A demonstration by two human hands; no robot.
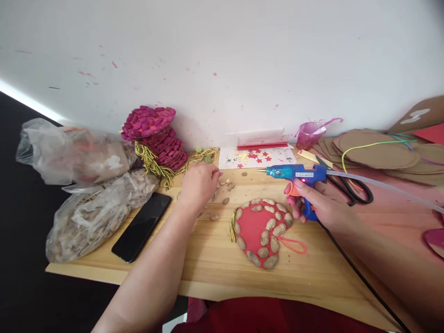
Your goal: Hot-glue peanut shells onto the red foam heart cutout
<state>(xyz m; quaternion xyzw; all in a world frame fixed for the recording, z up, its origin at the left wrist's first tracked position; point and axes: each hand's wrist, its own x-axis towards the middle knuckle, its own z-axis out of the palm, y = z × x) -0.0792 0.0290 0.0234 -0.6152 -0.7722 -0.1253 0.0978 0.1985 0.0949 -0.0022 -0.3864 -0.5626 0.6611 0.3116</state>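
My right hand [308, 199] is wrapped round a blue glue gun [294, 172] with an orange trigger. Its metal nozzle points left, and a clear glue stick runs out of its back. Below it on the table lies a red heart-shaped piece [253, 226], its edge lined with peanuts and a bare red area in its middle. A yellow-black tassel [233, 226] hangs at its left side and an orange loop [294, 245] at its right. My left hand [201, 185] is closed over loose peanuts [226, 200] and shell bits; its fingertips are mostly hidden.
At left are plastic bags [93, 217], a black phone [142, 226] and stacked magenta pieces [152, 134]. At the back, paper with star cutouts [258, 158] and a pink cup [310, 135]. Right: scissors [360, 192] and cardboard shapes [378, 148]. A black cord [357, 268] trails forward.
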